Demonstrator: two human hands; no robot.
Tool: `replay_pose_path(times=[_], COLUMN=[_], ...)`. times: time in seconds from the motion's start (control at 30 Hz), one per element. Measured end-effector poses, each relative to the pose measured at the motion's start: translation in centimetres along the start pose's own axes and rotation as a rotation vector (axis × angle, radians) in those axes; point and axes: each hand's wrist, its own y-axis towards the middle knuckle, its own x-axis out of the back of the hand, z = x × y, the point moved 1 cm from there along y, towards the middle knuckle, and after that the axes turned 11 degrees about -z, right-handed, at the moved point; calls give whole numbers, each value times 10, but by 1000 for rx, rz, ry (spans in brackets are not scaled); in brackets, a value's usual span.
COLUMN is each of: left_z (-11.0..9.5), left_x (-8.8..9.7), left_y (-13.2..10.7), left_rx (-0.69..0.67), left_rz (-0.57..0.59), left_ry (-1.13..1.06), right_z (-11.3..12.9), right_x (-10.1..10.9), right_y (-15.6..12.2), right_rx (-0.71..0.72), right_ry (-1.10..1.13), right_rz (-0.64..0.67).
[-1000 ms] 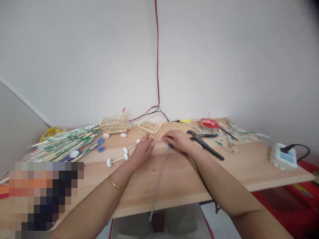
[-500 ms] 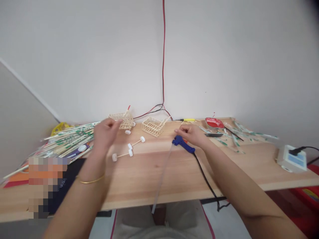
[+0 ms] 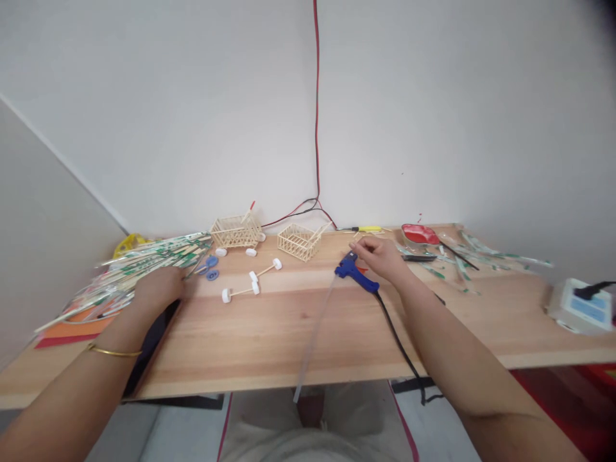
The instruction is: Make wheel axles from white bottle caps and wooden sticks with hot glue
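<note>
My left hand (image 3: 156, 287) rests knuckles-up at the near edge of a pile of wrapped chopsticks (image 3: 144, 263) on the left of the wooden table (image 3: 308, 333); its fingers are curled under and hidden. My right hand (image 3: 380, 256) hovers just behind a blue glue gun (image 3: 355, 274) lying on the table, fingers loosely bent with thumb and forefinger pinched together. A long clear glue stick (image 3: 315, 337) sticks out of the gun toward me.
Two small stick baskets (image 3: 235, 231) (image 3: 301, 242) stand at the back. Two stick axles with white wheels (image 3: 251, 282) and blue caps (image 3: 210, 268) lie near them. A red dish (image 3: 418, 235), pliers (image 3: 418, 258), wrappers and a white power box (image 3: 580, 307) are on the right.
My left hand swept from the table's middle leftward to the chopstick pile. My right hand came off the glue gun, which now lies uncovered on the table.
</note>
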Motion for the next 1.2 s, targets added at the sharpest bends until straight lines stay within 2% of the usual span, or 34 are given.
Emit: replay_pose_path(times=[0.07,0.1,0.13,0.17,0.23,0.3,0.33,0.37,0.4,0.47,0.53,0.6,0.7,0.77,0.87,1.0,1.07,1.1,1.13,1.17,1.2], left_z=[-9,-19,-31,-46,-82,-120,-138,-153,-165,-179,-180,-171,-153,-144,-138,-144,-149,-152,-155,-157,-159], left_x=[5,9,13,17,20,15,9,2,-8,-32,-61,-90,-120,-130,-135,-137,-136,-135,-134,-131,-129], left_y=[1,1,1,-2,-11,-27,-37,-46,-55,-73,-89,-103,-115,-118,-119,-120,-119,-118,-116,-113,-111], left_rx=[-29,-91,-116,-152,-119,-55,-45,-42,-36,-45,-45,-48,-57,-94,-193,-406,-485,-509,-524,-534,-533], left_rz=[17,7,-4,-62,-107,-95,-83,-102,-73,-12,109,259,370,410,450,493,506,512,522,534,557], left_ry=[227,343,398,360,91,-415,-577,-664,-714,-795,-753,-614,-524,-493,-363,-226,-199,-195,-195,-193,-185], right_z=[0,0,0,1,4,8,10,11,12,14,14,16,20,25,40,68,75,74,70,63,53], right_x=[0,-1,-1,-2,-3,-4,-5,-5,-4,-2,1,3,6,6,2,-7,-6,-2,5,14,25], right_y=[-1,-1,-1,-1,-2,-2,-3,-3,-3,-4,-4,-4,-4,-4,-9,-21,-22,-20,-16,-10,-3], right_rx=[-2,-2,-1,1,11,29,42,56,69,85,93,106,126,146,153,128,144,119,63,-18,-138], right_ry=[0,-2,-3,0,15,33,41,46,50,55,55,58,73,99,181,367,428,456,498,547,642], right_rz=[5,8,13,17,31,44,49,50,45,26,-5,-34,-44,-32,15,218,265,208,90,-79,-329])
